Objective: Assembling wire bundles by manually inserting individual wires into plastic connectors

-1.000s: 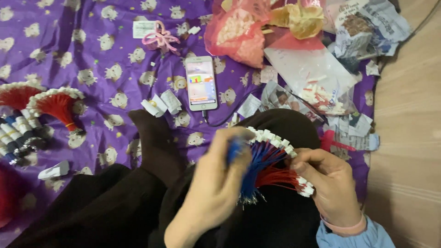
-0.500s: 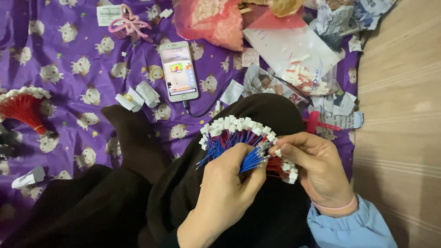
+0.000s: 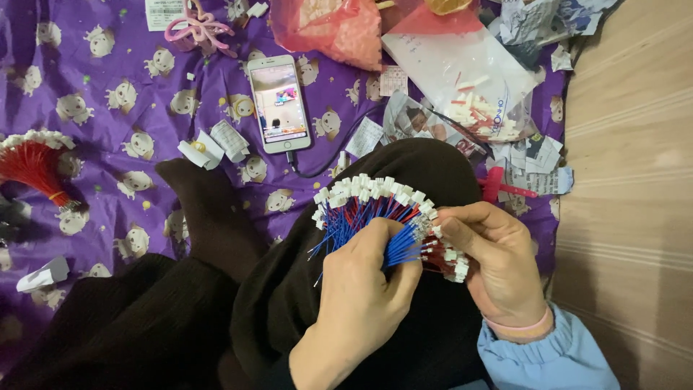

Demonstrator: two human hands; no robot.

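Got my left hand (image 3: 361,289) clamped around the wire bundle (image 3: 375,213) over my lap, blue and red leads fanned out with white plugs on top. My right hand (image 3: 491,263) is pinching plugs at its right edge, though my fingers hide exactly which ones. Phone (image 3: 278,101) lies farther off on the purple sheet (image 3: 108,130).

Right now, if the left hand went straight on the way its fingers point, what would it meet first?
The left hand points up-right into the fanned bundle of blue and red wires, which it already grips; beyond, probably the black-clothed knee.
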